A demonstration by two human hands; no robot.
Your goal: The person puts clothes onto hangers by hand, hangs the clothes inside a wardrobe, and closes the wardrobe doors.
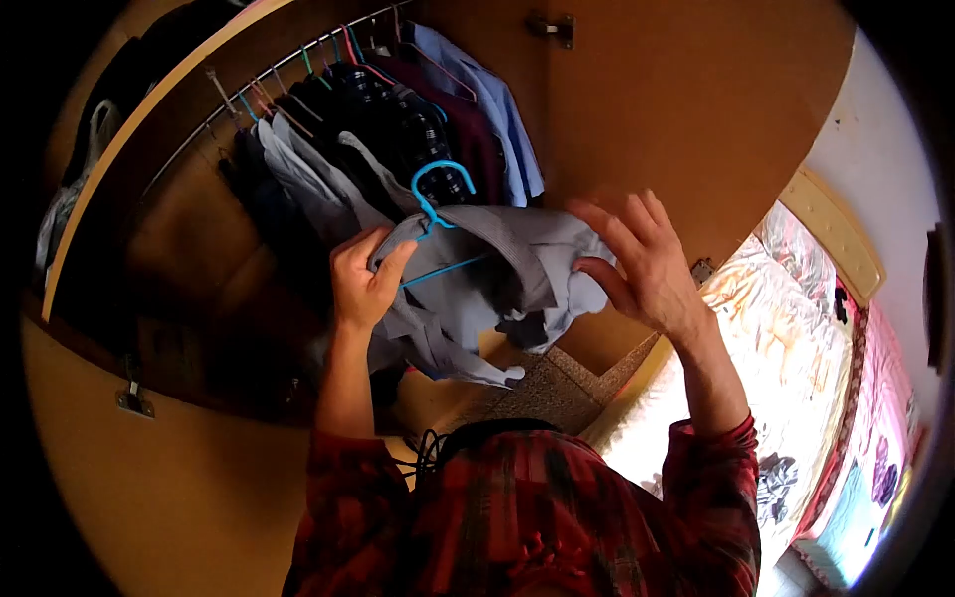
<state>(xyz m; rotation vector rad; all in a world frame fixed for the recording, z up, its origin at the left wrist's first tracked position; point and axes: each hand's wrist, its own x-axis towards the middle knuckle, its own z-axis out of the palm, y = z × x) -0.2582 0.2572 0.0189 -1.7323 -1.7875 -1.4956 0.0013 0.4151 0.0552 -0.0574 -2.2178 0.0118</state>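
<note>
A grey collared shirt (522, 249) hangs on a blue hanger (445, 169) in front of me, its hook pointing up and its lower bar showing inside the open collar. My left hand (366, 279) is closed on the shirt's left side, close to the hanger's neck, with fingers and thumb pinching the cloth. My right hand (642, 264) is at the shirt's right shoulder, fingers and thumb spread apart; its index finger is slightly blurred. Whether the right fingertips touch the cloth is hard to see. A sleeve end of the shirt dangles below.
An open wardrobe (199, 269) holds several garments on a metal rail (298, 55), among them a light blue shirt (487, 109). Its brown door (686, 99) stands open at the right. Beyond it is a bed (786, 368) with patterned covers. Speckled floor (557, 383) shows below.
</note>
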